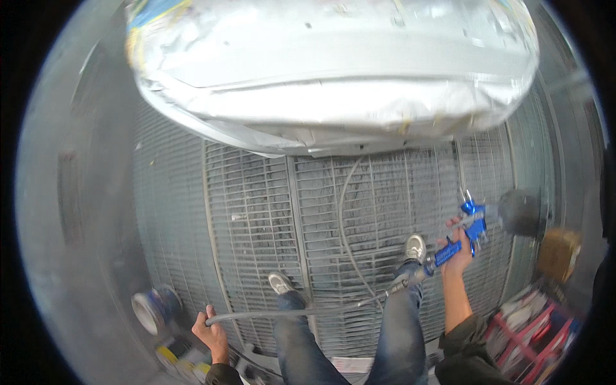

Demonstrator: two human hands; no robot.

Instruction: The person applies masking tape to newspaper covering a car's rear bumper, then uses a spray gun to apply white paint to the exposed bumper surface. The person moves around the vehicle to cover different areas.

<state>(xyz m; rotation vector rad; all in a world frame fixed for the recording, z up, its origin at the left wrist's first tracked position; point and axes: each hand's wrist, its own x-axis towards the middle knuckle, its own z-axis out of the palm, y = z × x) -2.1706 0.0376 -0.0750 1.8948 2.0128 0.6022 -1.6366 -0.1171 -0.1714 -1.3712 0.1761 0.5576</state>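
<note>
My right hand (457,251) is wrapped round the handle of a blue spray gun (475,221) at the right, which has a dark cup (518,213) at its right side and a metal fitting (420,274) at the handle's end. A grey hose (289,314) runs from that fitting leftward across my legs. My left hand (212,330) is closed on this hose at the lower left. Above both hands, apart from them, is a large silver-white curved body (327,58), like a vehicle's end, with wrinkled covering and bits of yellow and blue masking at its edges.
My feet stand on a metal grate floor (250,224), where more hose (343,212) lies in a curve. At the lower left are a white-and-blue bucket (147,314) and several containers. At the right are a cardboard box (555,253) and a red rack (523,333). Grey walls (83,192) flank both sides.
</note>
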